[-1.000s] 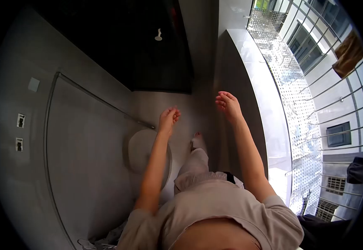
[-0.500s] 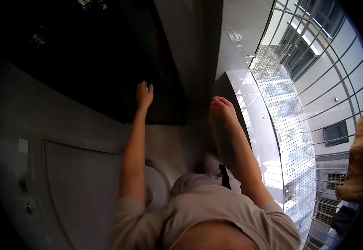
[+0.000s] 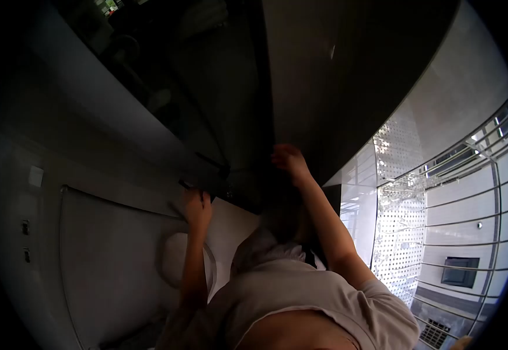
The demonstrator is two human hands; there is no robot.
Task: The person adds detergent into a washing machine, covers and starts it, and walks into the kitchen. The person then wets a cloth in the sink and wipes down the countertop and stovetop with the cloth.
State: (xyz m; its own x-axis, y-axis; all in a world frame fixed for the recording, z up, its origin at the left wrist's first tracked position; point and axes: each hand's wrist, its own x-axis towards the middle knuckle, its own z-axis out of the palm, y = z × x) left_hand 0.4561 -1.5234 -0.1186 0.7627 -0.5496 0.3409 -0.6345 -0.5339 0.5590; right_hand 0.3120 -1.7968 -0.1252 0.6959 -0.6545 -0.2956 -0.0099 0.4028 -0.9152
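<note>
My left hand (image 3: 197,207) is low at the left, with its fingers closed round a dark bar-like handle (image 3: 184,184) whose end sticks out past the knuckles. Beside it runs the pale edge of a door panel (image 3: 143,119). My right hand (image 3: 289,160) is raised in front of me, holding nothing visible. Its fingers are loosely bent and slightly apart, close to a dark upright edge (image 3: 267,87). In the dim light I cannot tell whether they touch it.
A dark room interior (image 3: 189,64) shows through the doorway ahead. To the right are a sunlit perforated metal sheet (image 3: 402,233) and curved window bars (image 3: 470,201). On the left wall are a white plate (image 3: 35,176) and dark sockets (image 3: 26,227). A round pale object (image 3: 184,259) stands below my left hand.
My left hand has come down and nearer to me, and the dark door area has turned into a view inside. My right hand has shifted left. The whole view has turned.
</note>
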